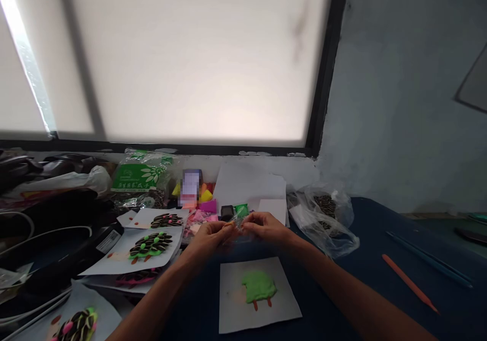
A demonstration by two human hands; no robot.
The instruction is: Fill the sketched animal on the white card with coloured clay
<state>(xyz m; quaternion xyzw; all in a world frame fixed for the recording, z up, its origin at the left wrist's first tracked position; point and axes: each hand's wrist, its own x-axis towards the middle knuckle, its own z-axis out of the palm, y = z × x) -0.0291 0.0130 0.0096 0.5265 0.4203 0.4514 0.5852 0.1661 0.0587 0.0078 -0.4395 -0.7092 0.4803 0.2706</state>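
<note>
Held out over the table, my left hand (211, 233) and my right hand (268, 226) face each other with fingertips pinched. A crumpled clear plastic wrapper (239, 220) stretches between them, and both hands grip it. Something small and orange shows at the fingertips; the fingers partly hide it. Below the hands lies a white paper square (230, 315) bearing a flattened green clay shape (259, 286) with two brown clay legs under it. Just beyond the fingers sit a green packet (241, 210) and a small black item (227, 212).
Finished-looking cards with sunflower seeds and clay (150, 244) overlap at left beside black bags and cables. Behind are a green seed packet (137, 173), colourful clay packs (207, 194) and white sheets (247, 181). At right lie a plastic bag of seeds (323, 219), an orange tool (409, 280) and blue tweezers (429, 260).
</note>
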